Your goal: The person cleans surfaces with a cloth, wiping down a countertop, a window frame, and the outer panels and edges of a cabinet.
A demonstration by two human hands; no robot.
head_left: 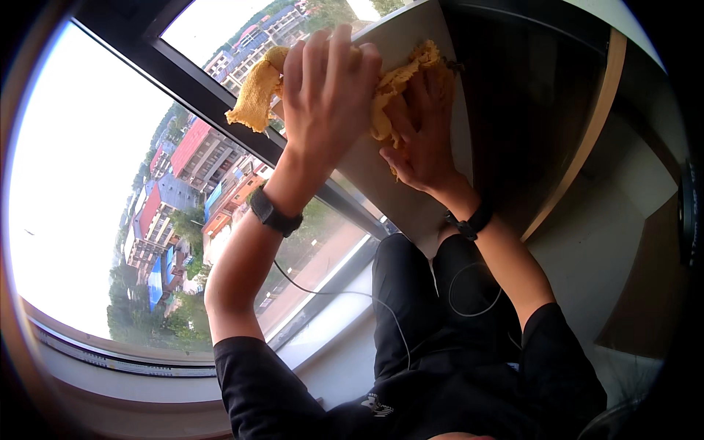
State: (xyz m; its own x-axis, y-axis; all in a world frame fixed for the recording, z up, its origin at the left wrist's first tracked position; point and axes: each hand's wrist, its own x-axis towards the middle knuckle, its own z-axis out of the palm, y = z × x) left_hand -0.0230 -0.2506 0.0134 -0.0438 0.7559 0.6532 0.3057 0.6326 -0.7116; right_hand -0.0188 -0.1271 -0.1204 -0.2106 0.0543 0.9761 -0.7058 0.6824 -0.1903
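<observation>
We see a yellow cloth [253, 92] bunched up in front of a pale panel [385, 187], toward the panel's upper end, with one frayed tail spilling past its left edge toward the window frame [198, 92] and a second bunch reaching its right edge. Whether this is one piece or two we cannot tell, since the left hand [330, 92] covers the middle. That hand is clamped on the cloth, fingers curled over it, back of the hand facing us. At the panel's right edge, the right hand [429, 147] has its fingers among the ruffled folds, thumb held apart; its palm is hidden, so we cannot tell how firmly it closes. Each wrist wears a black band, one at the left [275, 213] and one at the right [473, 220]. Beyond the panel's right edge we find a dark panel [528, 88] bordered by a wooden strip [587, 147]. Through the glass we see buildings [194, 150] with red roofs, and a thin cable [341, 293] loops across the dark trousers [403, 308].
</observation>
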